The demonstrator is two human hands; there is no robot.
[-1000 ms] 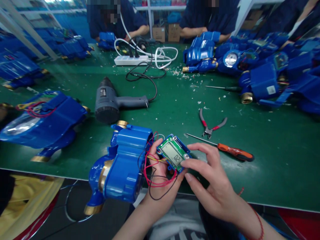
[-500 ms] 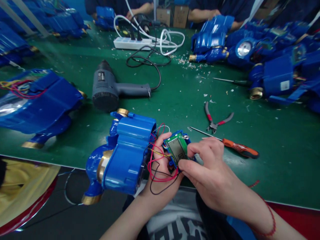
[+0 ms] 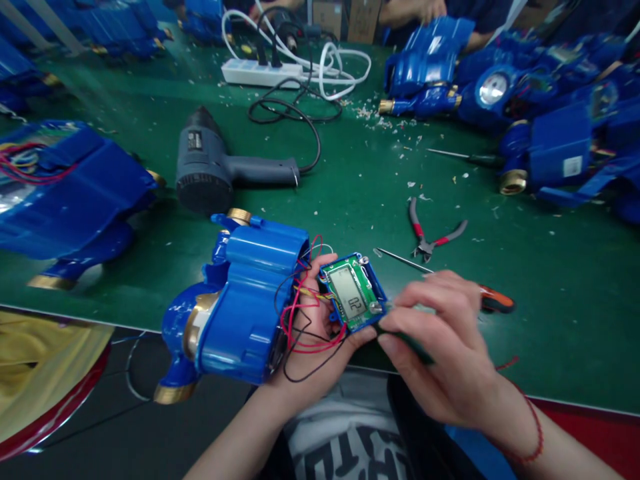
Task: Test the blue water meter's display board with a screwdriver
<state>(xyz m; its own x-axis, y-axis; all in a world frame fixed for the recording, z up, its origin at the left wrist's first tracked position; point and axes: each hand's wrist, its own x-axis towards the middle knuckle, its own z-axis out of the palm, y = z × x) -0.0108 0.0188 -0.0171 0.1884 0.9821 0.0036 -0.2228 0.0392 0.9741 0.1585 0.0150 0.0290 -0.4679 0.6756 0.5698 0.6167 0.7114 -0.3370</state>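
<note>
The right hand [image 3: 447,347] has shifted to the circuit board's [image 3: 349,293] edge, fingers curled, pinch unclear; left hand [image 3: 314,321] grips the board.

Wears a pale grey top [image 3: 320,427] with bold dark lettering [image 3: 346,455], dark outerwear [image 3: 423,433] and a red cord bracelet [image 3: 538,430] above the right hand [image 3: 445,347].

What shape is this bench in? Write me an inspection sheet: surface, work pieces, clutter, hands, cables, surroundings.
Surface: green tabletop, with pale scraps scattered on it.
Work pieces: circuit board displaying digits; blue housing beside it, red wires between them.
Clutter: heat gun, spread pliers, orange-handled screwdriver partly behind the right hand.
Hands: left hand holds the circuit board; right hand at its right edge, contact unclear.
Cables: black cord at the heat gun; white cable looped by a power strip.
Surroundings: other blue housings left and right, cardboard boxes, another person's hand.
</note>
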